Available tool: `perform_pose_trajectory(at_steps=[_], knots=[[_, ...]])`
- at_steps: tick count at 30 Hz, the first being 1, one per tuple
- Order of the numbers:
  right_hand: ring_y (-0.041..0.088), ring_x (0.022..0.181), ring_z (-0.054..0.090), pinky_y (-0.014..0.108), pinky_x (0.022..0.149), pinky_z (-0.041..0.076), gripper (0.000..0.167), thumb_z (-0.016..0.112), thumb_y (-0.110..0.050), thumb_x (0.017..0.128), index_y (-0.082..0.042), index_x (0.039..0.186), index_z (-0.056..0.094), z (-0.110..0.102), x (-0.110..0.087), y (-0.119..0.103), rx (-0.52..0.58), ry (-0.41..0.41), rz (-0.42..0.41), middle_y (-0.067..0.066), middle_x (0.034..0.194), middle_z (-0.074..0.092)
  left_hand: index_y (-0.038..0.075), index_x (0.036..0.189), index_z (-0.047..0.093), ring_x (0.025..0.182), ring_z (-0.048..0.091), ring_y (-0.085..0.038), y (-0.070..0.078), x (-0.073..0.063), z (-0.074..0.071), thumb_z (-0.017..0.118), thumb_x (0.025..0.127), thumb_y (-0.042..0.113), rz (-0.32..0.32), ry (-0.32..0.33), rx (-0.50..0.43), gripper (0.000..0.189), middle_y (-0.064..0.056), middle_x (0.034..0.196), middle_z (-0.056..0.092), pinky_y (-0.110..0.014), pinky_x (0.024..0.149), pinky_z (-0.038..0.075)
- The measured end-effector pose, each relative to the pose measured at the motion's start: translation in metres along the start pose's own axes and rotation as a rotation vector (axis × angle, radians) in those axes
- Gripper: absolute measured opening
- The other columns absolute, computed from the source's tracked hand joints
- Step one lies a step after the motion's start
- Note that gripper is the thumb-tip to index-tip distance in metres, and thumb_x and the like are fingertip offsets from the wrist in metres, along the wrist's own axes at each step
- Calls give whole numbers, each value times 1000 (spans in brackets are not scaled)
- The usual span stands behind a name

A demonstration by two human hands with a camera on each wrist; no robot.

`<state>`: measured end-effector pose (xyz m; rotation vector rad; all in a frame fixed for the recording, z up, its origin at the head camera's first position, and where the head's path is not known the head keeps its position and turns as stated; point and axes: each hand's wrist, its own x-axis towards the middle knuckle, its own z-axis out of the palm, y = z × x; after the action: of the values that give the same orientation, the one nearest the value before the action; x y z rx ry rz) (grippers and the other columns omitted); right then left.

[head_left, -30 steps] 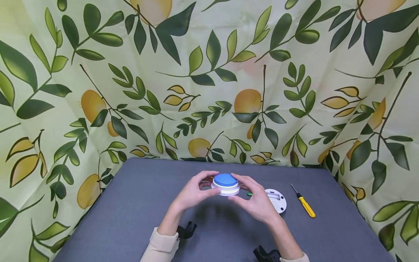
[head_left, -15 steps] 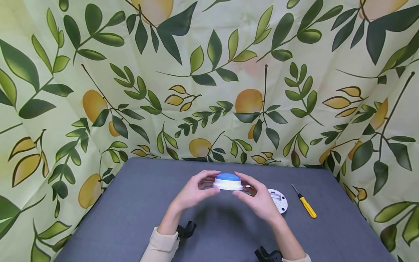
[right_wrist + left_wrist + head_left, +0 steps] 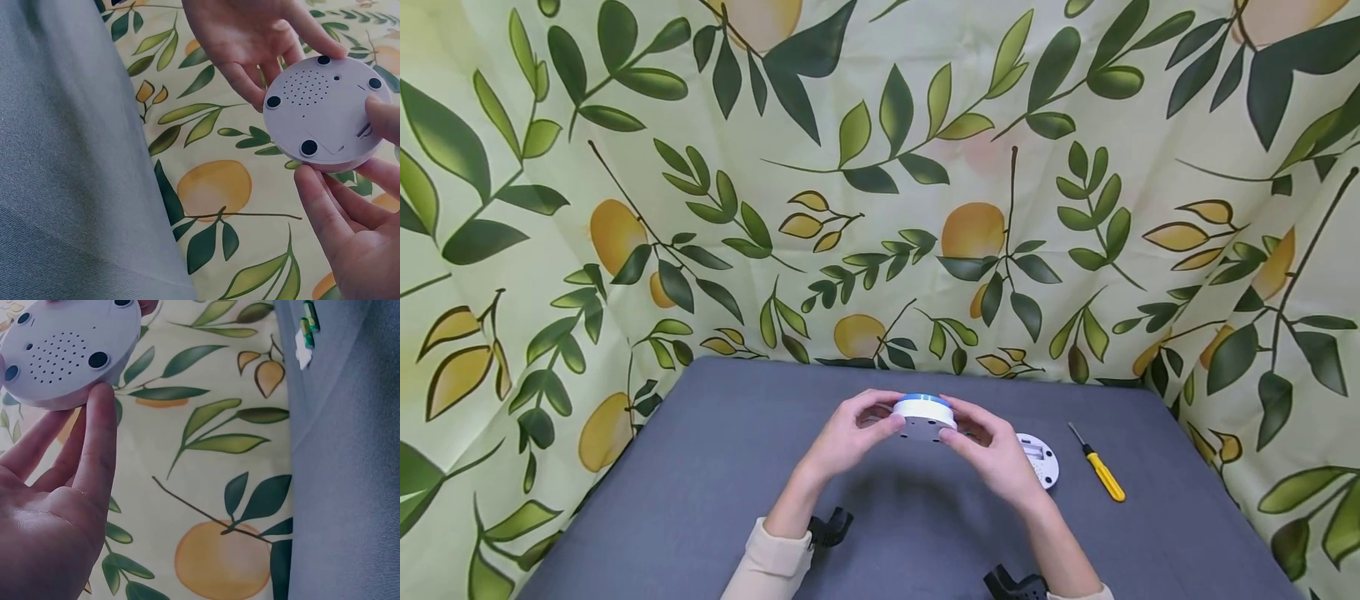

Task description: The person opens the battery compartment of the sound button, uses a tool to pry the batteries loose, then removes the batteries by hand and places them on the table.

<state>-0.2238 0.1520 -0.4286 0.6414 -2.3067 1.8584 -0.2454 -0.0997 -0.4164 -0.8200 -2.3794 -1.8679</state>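
Note:
Both hands hold a round white push button with a blue domed top [image 3: 925, 408] in the air over the table. My left hand [image 3: 853, 433] grips its left rim, fingers behind and thumb in front. On the opposite rim, my right hand [image 3: 992, 450] grips it the same way. The button is tilted so that its underside faces me. In the right wrist view the underside [image 3: 331, 119] has a patch of small speaker holes, several dark round feet and a battery cover outline. Its blue top is hidden in both wrist views.
A second white disc [image 3: 1039, 462], with an open battery slot, lies on the grey table [image 3: 730, 467], partly behind the right hand. To its right is a screwdriver with a yellow handle [image 3: 1105, 477]. Green batteries [image 3: 310, 325] and a small white piece [image 3: 304, 357] appear in the left wrist view.
The button has tipped back between the two hands: its blue top faced me earlier, and now its underside shows. Both hands keep their grip and have barely shifted.

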Motion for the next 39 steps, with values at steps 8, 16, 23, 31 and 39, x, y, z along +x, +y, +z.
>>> perform_pose_trajectory(at_steps=[8,16,23,31,39], knots=[[22,101,67,29,84,56,45,75,-15,94,-5,135,62,2,0,-6,-22,6,40,12,115,68,5,123,69,92,66,-22,2,0,3,70,98,23,-43,17,-31,31,-9,109,68,-50,85,57],[22,104,65,27,84,56,43,76,-16,93,-6,132,64,5,-2,-6,-70,54,33,9,117,68,-2,120,67,90,67,-21,1,2,7,65,101,22,-55,-15,-80,31,-14,107,69,-35,79,59],[22,101,68,26,84,56,38,76,-16,92,-5,127,66,7,-3,-8,-51,70,46,10,113,69,-5,119,66,89,68,-22,0,2,8,60,104,22,-59,-43,-97,31,-16,107,68,-35,77,59],[20,98,69,27,83,56,37,75,-15,93,-3,127,66,5,-2,-6,-13,69,66,12,113,70,3,119,68,91,67,-17,3,0,8,64,101,25,-55,-31,-3,28,-9,107,70,-32,79,58],[17,92,70,27,81,56,33,74,-13,94,1,123,68,1,0,-6,28,90,72,14,108,70,5,118,69,92,67,-17,2,1,11,68,99,23,-21,-15,40,27,-6,106,71,-36,84,57]])
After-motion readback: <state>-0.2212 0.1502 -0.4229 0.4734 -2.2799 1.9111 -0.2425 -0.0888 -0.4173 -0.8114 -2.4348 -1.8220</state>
